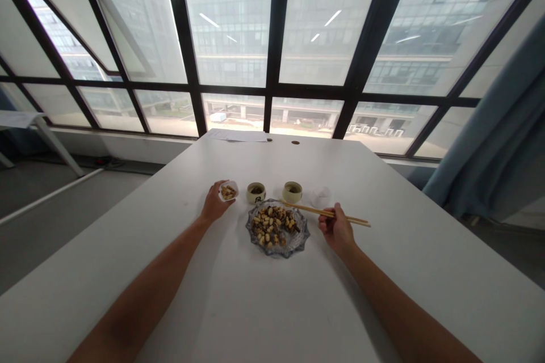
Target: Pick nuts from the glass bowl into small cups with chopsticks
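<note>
My left hand [217, 202] is closed around a small white cup [235, 186] with light brown pieces in it, left of the other dishes. In my right hand [337, 228] is a pair of chopsticks [313, 210], their tips near the right-hand pale green cup [292, 191]. Between my hands stands a clear scalloped glass plate [298, 247] heaped with nuts [268, 227] and darker pieces, which I cannot name exactly. A second pale green cup [256, 193], with a dark character on its front, holds something dark. Behind the chopsticks sits a white cup [321, 197], its contents unclear.
The dishes stand on a white table [255, 317]. Sheets of paper [238, 135] lie at its far edge, beside round holes [295, 142] in the top. Large windows [310, 22] rise beyond, and a blue curtain [489, 113] hangs on the right. Another white table [21, 119] is at left.
</note>
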`<control>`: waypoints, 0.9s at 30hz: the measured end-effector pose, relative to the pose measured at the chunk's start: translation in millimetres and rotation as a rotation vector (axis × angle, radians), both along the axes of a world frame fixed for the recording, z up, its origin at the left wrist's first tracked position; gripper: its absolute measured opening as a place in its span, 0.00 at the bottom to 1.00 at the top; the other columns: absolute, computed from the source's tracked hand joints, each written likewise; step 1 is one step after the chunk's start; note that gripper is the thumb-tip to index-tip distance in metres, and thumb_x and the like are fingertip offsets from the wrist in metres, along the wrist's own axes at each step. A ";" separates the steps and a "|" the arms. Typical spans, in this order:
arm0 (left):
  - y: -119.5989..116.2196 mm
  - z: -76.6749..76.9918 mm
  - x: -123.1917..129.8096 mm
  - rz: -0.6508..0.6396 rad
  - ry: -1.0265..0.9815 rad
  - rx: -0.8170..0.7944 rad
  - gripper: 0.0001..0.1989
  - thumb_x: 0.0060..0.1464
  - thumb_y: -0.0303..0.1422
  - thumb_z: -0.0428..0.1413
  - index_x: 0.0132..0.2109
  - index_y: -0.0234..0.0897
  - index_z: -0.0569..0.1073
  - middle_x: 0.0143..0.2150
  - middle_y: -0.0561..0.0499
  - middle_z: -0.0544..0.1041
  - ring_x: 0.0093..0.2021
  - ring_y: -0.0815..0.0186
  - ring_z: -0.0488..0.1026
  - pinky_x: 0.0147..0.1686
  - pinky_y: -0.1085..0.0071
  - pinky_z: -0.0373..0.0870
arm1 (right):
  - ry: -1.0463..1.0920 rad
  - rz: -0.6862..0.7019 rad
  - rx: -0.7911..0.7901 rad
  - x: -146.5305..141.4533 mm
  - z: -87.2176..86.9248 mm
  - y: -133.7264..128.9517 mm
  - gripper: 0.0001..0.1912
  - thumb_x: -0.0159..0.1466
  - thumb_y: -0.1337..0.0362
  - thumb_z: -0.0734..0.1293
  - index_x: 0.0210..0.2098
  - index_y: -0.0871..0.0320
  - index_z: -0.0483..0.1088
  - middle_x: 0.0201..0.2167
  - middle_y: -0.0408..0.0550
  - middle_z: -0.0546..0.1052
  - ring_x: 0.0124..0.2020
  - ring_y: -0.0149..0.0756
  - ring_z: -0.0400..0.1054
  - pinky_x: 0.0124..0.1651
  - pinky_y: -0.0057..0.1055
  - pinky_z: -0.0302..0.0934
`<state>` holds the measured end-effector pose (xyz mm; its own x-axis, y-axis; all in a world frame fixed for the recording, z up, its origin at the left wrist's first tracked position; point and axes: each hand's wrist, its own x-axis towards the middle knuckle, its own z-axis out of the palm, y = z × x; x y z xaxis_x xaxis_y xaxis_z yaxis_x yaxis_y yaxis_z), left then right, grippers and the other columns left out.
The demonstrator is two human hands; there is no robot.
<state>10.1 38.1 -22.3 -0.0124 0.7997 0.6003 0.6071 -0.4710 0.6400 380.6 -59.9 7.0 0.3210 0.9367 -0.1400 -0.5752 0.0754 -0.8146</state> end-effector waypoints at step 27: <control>3.3 -5.6 5.3 0.006 -0.002 -0.021 0.31 0.43 0.35 0.66 0.55 0.40 0.66 0.51 0.44 0.75 0.49 0.57 0.74 0.50 0.57 0.73 | -0.601 -0.209 0.480 -46.8 50.9 -25.6 0.28 0.65 0.39 0.61 0.25 0.58 0.70 0.15 0.45 0.74 0.11 0.31 0.65 0.14 0.28 0.60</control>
